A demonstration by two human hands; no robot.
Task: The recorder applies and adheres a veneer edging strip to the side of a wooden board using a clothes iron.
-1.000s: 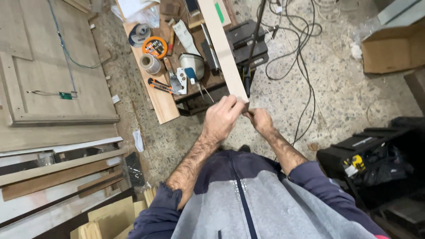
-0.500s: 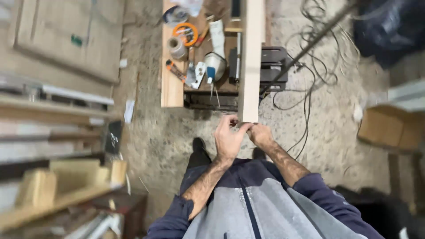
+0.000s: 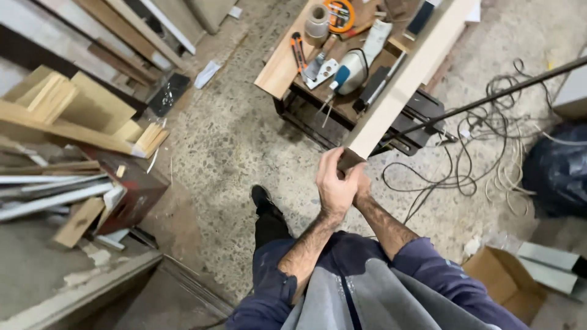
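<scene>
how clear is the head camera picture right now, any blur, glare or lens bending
Head view: mostly sharp, the left hand and right hand at the end of the pale wooden plank read clearly; light is soft and even, no strong glare; the wide lens bends the edges, and the black bar looks slightly curved.

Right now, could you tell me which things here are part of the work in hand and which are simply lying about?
In hand:
long pale board
left hand
right hand

Lying about:
tape roll
orange-handled knife
tangled cables
cardboard box
wood offcuts
</scene>
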